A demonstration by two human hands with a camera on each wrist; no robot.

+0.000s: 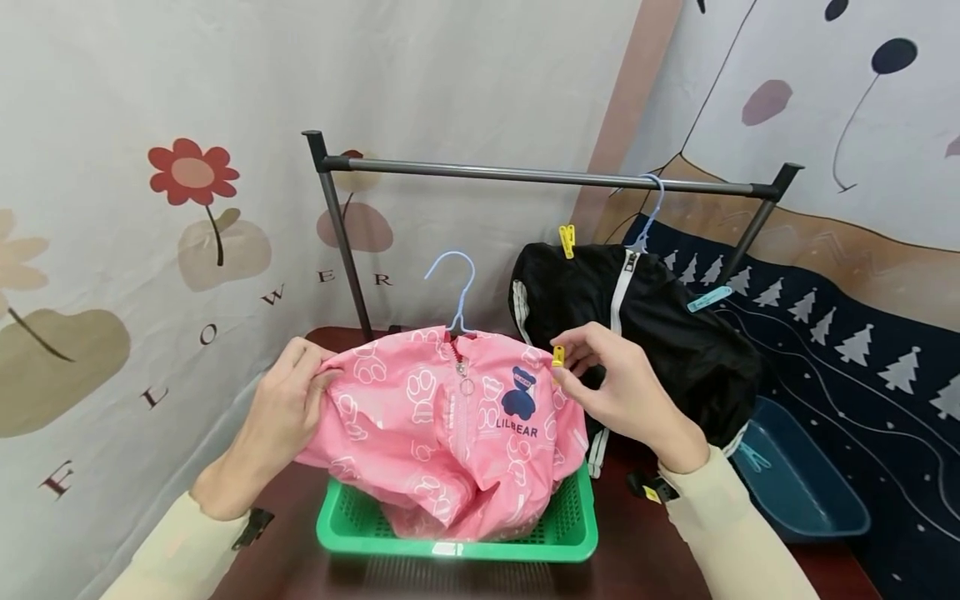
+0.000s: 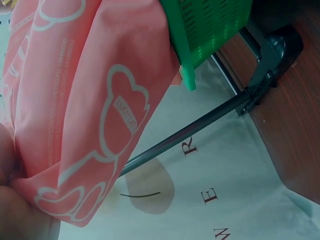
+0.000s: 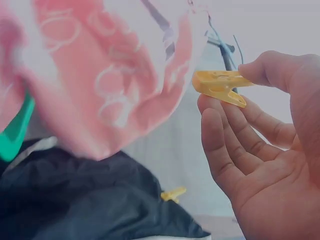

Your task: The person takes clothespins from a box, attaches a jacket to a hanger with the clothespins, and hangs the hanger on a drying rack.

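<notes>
A pink child's jacket [image 1: 420, 417] with a bear print hangs over a green basket [image 1: 457, 548], its lower part inside. A light blue hanger [image 1: 467, 292] sits in it, the hook rising free from the collar. My left hand [image 1: 288, 400] grips the jacket's left shoulder; in the left wrist view that hand [image 2: 20, 200] pinches the cloth. Beside the right shoulder, my right hand [image 1: 615, 375] pinches a yellow clothespin [image 1: 558, 357] between thumb and fingers. The right wrist view shows the clothespin [image 3: 220, 85] close to the jacket's edge; I cannot tell whether it touches.
Behind stands a dark metal rack [image 1: 525, 174]. From its right part hangs a black jacket [image 1: 660, 350] bearing a yellow clothespin [image 1: 567, 241] and a light blue clothespin [image 1: 709, 299]. A dark blue basin [image 1: 817, 500] lies at the right with a light blue clothespin [image 1: 753, 457] in it.
</notes>
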